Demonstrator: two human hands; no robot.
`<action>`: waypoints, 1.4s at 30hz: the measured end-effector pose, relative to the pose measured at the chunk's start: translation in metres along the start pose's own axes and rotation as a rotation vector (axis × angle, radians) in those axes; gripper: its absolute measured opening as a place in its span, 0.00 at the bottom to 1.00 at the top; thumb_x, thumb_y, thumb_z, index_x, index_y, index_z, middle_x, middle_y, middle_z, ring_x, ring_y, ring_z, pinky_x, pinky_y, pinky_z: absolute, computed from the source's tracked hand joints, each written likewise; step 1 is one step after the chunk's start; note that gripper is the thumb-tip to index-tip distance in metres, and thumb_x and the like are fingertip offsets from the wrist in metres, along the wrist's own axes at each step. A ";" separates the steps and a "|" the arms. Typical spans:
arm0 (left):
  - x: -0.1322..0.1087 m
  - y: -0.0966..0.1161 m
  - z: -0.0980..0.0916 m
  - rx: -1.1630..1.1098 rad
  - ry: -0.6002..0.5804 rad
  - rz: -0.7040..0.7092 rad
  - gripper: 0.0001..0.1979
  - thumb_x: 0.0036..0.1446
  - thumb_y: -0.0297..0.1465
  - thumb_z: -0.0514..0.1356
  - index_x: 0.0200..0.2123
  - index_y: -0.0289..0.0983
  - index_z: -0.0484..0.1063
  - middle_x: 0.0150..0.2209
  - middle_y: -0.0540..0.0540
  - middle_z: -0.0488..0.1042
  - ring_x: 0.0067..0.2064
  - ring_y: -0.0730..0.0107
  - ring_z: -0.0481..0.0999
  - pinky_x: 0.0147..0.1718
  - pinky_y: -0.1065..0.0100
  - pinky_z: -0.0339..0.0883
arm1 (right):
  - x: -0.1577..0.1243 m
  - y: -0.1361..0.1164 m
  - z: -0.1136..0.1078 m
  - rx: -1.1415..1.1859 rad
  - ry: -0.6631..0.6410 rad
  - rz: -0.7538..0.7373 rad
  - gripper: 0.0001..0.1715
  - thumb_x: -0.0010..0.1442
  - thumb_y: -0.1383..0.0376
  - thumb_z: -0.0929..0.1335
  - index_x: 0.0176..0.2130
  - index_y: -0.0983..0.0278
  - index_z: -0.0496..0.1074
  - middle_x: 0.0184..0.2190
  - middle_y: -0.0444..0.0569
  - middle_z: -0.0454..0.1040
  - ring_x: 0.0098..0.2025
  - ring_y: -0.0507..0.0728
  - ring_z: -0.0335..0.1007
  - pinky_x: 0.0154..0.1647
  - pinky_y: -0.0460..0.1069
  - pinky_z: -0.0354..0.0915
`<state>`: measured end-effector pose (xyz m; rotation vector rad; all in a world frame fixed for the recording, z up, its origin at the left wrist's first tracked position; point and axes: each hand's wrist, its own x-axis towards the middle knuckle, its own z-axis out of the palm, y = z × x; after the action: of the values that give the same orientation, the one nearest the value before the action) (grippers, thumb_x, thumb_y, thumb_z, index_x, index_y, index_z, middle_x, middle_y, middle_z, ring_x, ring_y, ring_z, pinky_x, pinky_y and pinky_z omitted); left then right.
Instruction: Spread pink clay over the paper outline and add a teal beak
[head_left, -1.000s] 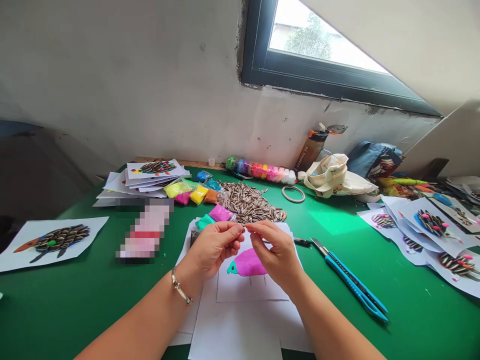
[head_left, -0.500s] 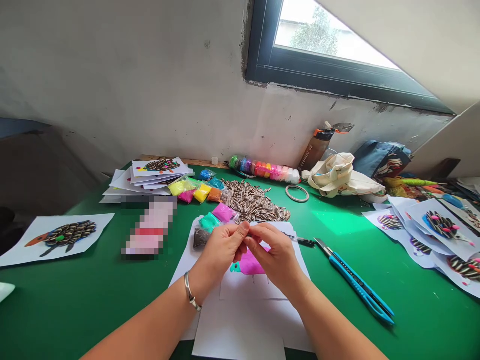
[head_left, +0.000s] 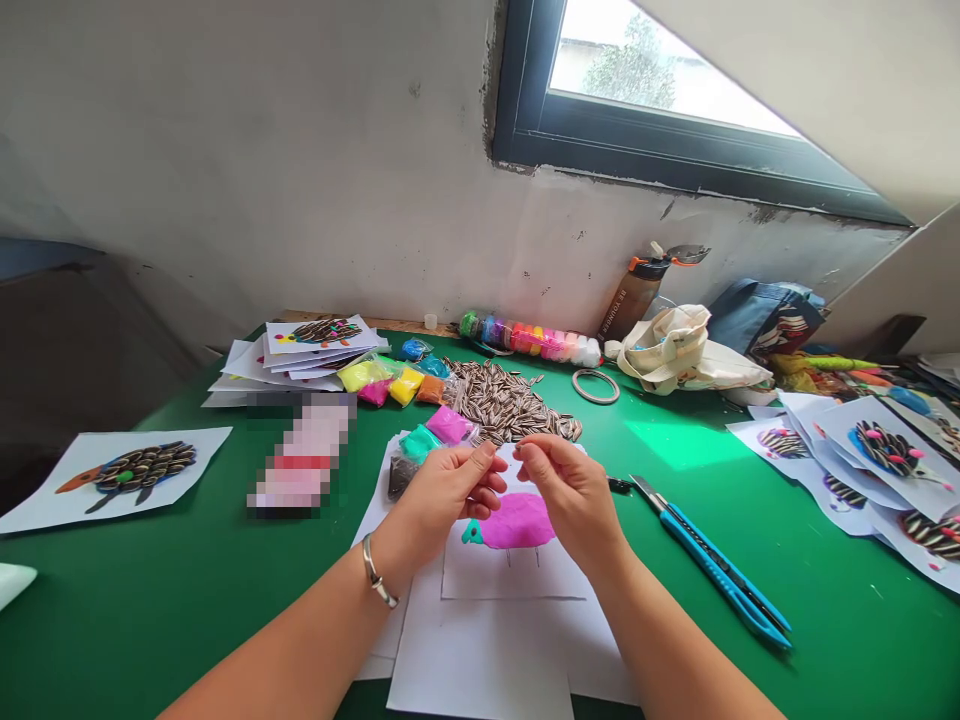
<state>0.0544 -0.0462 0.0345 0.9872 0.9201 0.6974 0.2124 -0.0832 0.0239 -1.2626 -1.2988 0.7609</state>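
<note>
My left hand (head_left: pixel 459 488) hovers over the paper with fingers curled and thumb against the index finger. Opposite it, my right hand (head_left: pixel 566 490) pinches thumb and fingertips together; anything held in either hand is too small to make out. A narrow gap separates the two hands. Beneath them lies a white sheet (head_left: pixel 487 582) bearing a flat magenta clay body (head_left: pixel 514 522) with a teal clay head (head_left: pixel 472 533) on its left and thin drawn legs below. My right hand covers part of the body's right end.
Behind the hands spreads a heap of striped sunflower seeds (head_left: pixel 502 395), with bagged clay (head_left: pixel 406 385) beside it. A blue utility knife (head_left: pixel 720 560) lies to the right, blade out. Seed pictures rest left (head_left: pixel 142 475) and right (head_left: pixel 885 450). A tape roll (head_left: pixel 595 387) lies farther back.
My hands, which were touching at the fingertips, have moved slightly apart. More of the magenta clay body shows between them.
</note>
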 end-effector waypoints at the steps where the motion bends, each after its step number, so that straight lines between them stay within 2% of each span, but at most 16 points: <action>1: 0.000 0.000 0.000 0.000 0.000 -0.001 0.26 0.53 0.52 0.63 0.35 0.32 0.75 0.28 0.47 0.73 0.27 0.76 0.71 0.27 0.73 0.66 | 0.001 0.000 -0.001 0.035 -0.008 0.047 0.15 0.64 0.56 0.66 0.33 0.62 0.74 0.29 0.46 0.74 0.30 0.53 0.69 0.33 0.49 0.65; 4: 0.001 -0.001 -0.001 -0.001 0.002 0.005 0.26 0.53 0.52 0.63 0.34 0.32 0.75 0.28 0.47 0.73 0.26 0.76 0.72 0.26 0.73 0.66 | 0.002 0.000 -0.003 0.092 -0.054 0.110 0.21 0.64 0.52 0.65 0.28 0.64 0.73 0.27 0.46 0.74 0.27 0.52 0.68 0.31 0.48 0.63; 8: 0.001 -0.001 -0.001 0.004 0.008 0.018 0.25 0.53 0.51 0.63 0.34 0.31 0.75 0.28 0.48 0.73 0.26 0.76 0.72 0.26 0.72 0.67 | 0.004 -0.001 -0.001 0.197 -0.072 0.219 0.13 0.58 0.56 0.70 0.35 0.64 0.76 0.28 0.46 0.76 0.26 0.52 0.69 0.32 0.49 0.65; 10: 0.002 -0.001 -0.002 0.011 0.013 0.019 0.25 0.53 0.51 0.64 0.34 0.31 0.75 0.28 0.47 0.73 0.27 0.75 0.72 0.27 0.72 0.68 | 0.006 -0.001 -0.001 0.278 -0.059 0.295 0.13 0.55 0.58 0.72 0.38 0.64 0.75 0.29 0.46 0.77 0.27 0.52 0.70 0.34 0.49 0.66; 13: 0.002 -0.001 -0.003 0.011 0.029 0.017 0.25 0.53 0.51 0.64 0.34 0.31 0.75 0.28 0.47 0.73 0.27 0.75 0.72 0.27 0.72 0.68 | 0.007 0.000 -0.001 0.363 -0.046 0.369 0.13 0.51 0.60 0.74 0.37 0.63 0.74 0.30 0.46 0.77 0.29 0.52 0.70 0.35 0.48 0.66; 17: 0.002 -0.001 -0.003 0.000 0.028 0.019 0.25 0.53 0.51 0.64 0.34 0.31 0.74 0.28 0.47 0.73 0.27 0.74 0.72 0.27 0.72 0.68 | 0.007 0.000 -0.001 0.362 -0.099 0.349 0.12 0.54 0.58 0.73 0.34 0.64 0.74 0.28 0.45 0.75 0.27 0.50 0.68 0.32 0.46 0.64; 21: 0.003 -0.004 -0.004 -0.002 0.023 0.026 0.25 0.53 0.51 0.64 0.34 0.32 0.75 0.28 0.47 0.73 0.27 0.74 0.72 0.27 0.71 0.68 | 0.005 0.001 0.000 0.270 -0.161 0.317 0.20 0.59 0.53 0.69 0.25 0.65 0.71 0.21 0.44 0.71 0.23 0.49 0.63 0.26 0.45 0.60; 24: 0.004 -0.004 -0.004 0.000 0.012 0.028 0.25 0.53 0.51 0.64 0.34 0.31 0.75 0.28 0.47 0.73 0.27 0.74 0.72 0.27 0.71 0.68 | 0.004 0.003 0.001 0.197 -0.177 0.323 0.21 0.60 0.53 0.69 0.24 0.65 0.70 0.19 0.44 0.70 0.22 0.50 0.63 0.24 0.46 0.59; 26: 0.004 -0.003 -0.004 0.002 0.004 0.032 0.24 0.53 0.50 0.64 0.34 0.31 0.75 0.29 0.46 0.73 0.27 0.74 0.72 0.28 0.71 0.69 | 0.002 0.005 0.003 0.121 -0.149 0.246 0.16 0.60 0.56 0.69 0.27 0.64 0.72 0.22 0.45 0.72 0.25 0.51 0.66 0.27 0.47 0.62; 29: 0.002 -0.001 -0.003 -0.004 -0.031 0.050 0.23 0.54 0.49 0.64 0.34 0.32 0.76 0.32 0.45 0.74 0.31 0.73 0.74 0.31 0.71 0.70 | -0.001 0.007 0.006 -0.009 -0.110 0.012 0.06 0.59 0.63 0.69 0.36 0.62 0.77 0.32 0.47 0.75 0.33 0.53 0.69 0.34 0.48 0.65; 32: -0.001 0.000 -0.003 -0.037 -0.112 0.040 0.21 0.56 0.47 0.63 0.37 0.33 0.77 0.34 0.44 0.75 0.35 0.71 0.75 0.35 0.70 0.71 | -0.003 0.008 0.008 -0.117 -0.110 -0.153 0.09 0.60 0.67 0.68 0.39 0.58 0.78 0.35 0.47 0.73 0.36 0.54 0.69 0.35 0.48 0.65; 36: -0.001 -0.001 -0.005 -0.057 -0.124 -0.001 0.18 0.53 0.44 0.67 0.38 0.35 0.78 0.32 0.46 0.74 0.33 0.73 0.75 0.34 0.71 0.70 | -0.002 0.009 0.006 -0.194 -0.094 -0.212 0.10 0.60 0.68 0.69 0.39 0.56 0.79 0.35 0.46 0.71 0.37 0.54 0.69 0.35 0.49 0.66; 42: 0.002 -0.001 -0.007 -0.095 -0.131 -0.023 0.16 0.49 0.41 0.71 0.35 0.34 0.79 0.28 0.49 0.73 0.28 0.78 0.72 0.31 0.74 0.67 | 0.000 0.008 0.005 -0.247 -0.108 -0.258 0.10 0.60 0.70 0.68 0.40 0.58 0.76 0.35 0.46 0.72 0.35 0.53 0.69 0.35 0.48 0.67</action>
<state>0.0497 -0.0418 0.0316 0.9250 0.7761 0.6435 0.2092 -0.0806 0.0154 -1.2272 -1.6463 0.5018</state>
